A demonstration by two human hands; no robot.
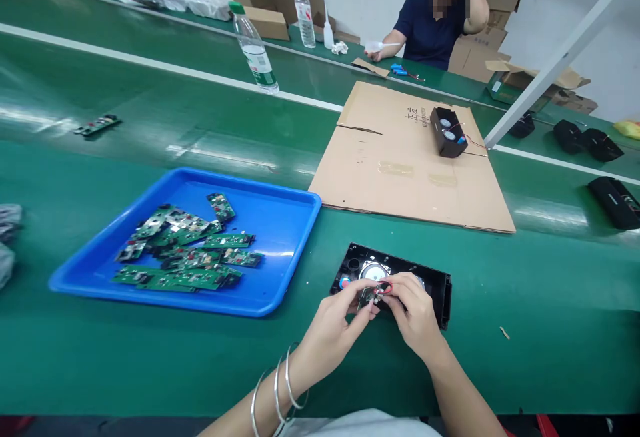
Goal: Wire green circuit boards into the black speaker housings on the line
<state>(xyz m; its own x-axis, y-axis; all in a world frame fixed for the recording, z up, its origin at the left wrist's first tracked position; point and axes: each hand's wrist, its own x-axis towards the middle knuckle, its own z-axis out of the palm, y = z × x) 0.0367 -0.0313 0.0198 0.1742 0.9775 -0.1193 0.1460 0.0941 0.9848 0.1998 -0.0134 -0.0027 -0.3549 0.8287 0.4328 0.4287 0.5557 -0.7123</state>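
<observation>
A black speaker housing (pixel 439 290) lies on the green table, with a round silver speaker (pixel 375 270) showing inside it. Over its front part, my left hand (pixel 345 313) pinches a small green circuit board (pixel 366 297). My right hand (pixel 413 307) meets it from the right, its fingers closed on thin red and black wires (pixel 385 286) beside the board. The fingertips of both hands almost touch. Part of the board and the second speaker are hidden by my fingers.
A blue tray (pixel 285 290) with several green circuit boards stands at the left. Beyond the housing lies a cardboard sheet (pixel 370 157) bearing another black housing (pixel 449 133). A bottle (pixel 255 53) stands farther back. A person (pixel 430 30) sits across the table; a white post (pixel 560 53) slants at the right.
</observation>
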